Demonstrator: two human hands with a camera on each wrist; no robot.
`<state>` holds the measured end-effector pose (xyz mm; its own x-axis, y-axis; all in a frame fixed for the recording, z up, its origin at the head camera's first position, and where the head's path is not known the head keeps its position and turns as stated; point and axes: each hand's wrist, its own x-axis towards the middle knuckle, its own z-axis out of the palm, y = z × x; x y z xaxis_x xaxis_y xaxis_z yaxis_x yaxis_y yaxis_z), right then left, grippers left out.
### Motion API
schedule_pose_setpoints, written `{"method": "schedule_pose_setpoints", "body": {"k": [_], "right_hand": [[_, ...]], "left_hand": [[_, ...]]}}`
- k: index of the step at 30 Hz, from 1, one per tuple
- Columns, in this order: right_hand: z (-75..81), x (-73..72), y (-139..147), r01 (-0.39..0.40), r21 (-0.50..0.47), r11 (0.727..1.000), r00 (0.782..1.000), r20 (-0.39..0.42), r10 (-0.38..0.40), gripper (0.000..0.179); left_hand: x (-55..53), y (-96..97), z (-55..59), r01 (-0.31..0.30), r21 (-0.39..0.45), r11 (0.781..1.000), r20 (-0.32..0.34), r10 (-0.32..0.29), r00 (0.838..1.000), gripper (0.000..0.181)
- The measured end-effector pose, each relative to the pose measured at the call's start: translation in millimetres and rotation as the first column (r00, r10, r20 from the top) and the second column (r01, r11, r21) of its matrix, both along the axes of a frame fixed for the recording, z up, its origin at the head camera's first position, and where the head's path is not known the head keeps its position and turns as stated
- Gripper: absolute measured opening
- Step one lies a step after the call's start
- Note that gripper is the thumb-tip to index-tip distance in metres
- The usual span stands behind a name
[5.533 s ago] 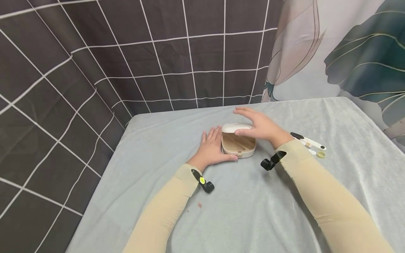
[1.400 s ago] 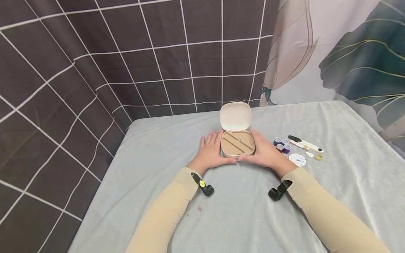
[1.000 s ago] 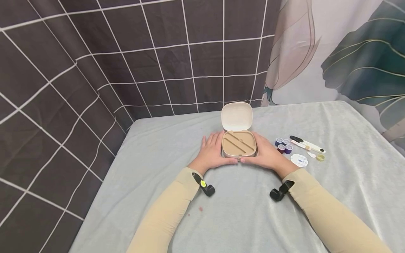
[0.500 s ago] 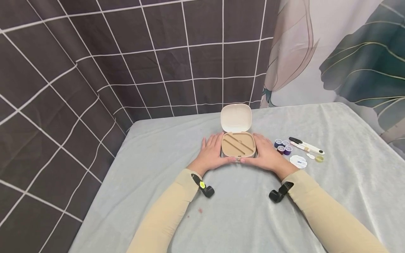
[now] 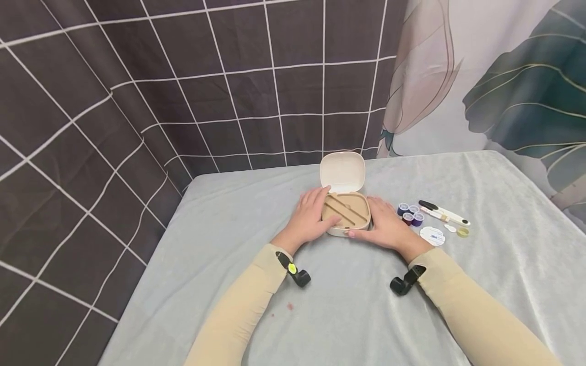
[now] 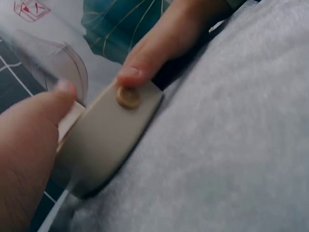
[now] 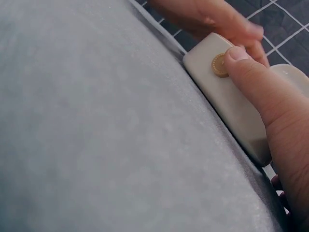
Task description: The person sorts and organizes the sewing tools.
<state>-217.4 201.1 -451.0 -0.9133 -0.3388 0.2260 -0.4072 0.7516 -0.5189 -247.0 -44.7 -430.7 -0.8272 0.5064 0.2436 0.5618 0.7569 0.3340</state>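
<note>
In the head view a small cream sewing-kit-like case [image 5: 340, 232] stands on the cloth, its hinged lid [image 5: 343, 172] raised at the back. Inside lies a beige tray [image 5: 352, 201] with diagonal grooves. My left hand [image 5: 308, 218] is at the left side, thumb over the tray's front left corner and fingertips at the rear left rim; the left wrist view shows that thumb [image 6: 50, 108] raised above the rim. My right hand [image 5: 387, 223] holds the right side, its thumb [image 7: 248, 72] at the round gold button [image 7: 220, 65] on the front; its other fingers are partly hidden.
Right of the case stand several purple and dark thread spools [image 5: 413, 209], with a round white sticker-like disc [image 5: 432, 236] nearer me. Beyond lie a black-and-white handled tool [image 5: 444, 213], a small white piece [image 5: 450, 228] and a yellowish ring [image 5: 463, 232]. Dark checked cloth [image 5: 247, 91] hangs behind.
The lid, half raised under my right hand at first, now stands fully open. That hand moved to the right side. Just now my left thumb left the front and shifted over the tray.
</note>
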Motion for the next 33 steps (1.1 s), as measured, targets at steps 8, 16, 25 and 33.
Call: {"method": "schedule_pose_setpoints", "body": {"k": [8,16,25,33], "right_hand": [[1.7,0.3,2,0.022,0.043,0.999,0.999,0.025,-0.023,0.102],[2.2,0.9,1,0.029,0.06,0.998,0.998,0.047,-0.031,0.106],[1.2,0.2,1,0.032,0.067,0.997,0.998,0.056,-0.036,0.11],[1.8,0.5,1,0.03,0.066,0.997,0.997,0.063,-0.034,0.11]], "left_hand": [[2.7,8.6,30.1,-0.008,0.048,0.999,-0.101,0.012,0.995,0.059],[-3.7,20.9,31.8,0.27,-0.177,0.946,0.02,-0.271,0.962,0.023],[-4.0,22.9,25.5,0.306,-0.157,0.939,-0.041,-0.316,0.948,0.019],[-2.2,23.9,23.3,0.298,-0.134,0.945,-0.081,-0.31,0.947,0.017]]}}
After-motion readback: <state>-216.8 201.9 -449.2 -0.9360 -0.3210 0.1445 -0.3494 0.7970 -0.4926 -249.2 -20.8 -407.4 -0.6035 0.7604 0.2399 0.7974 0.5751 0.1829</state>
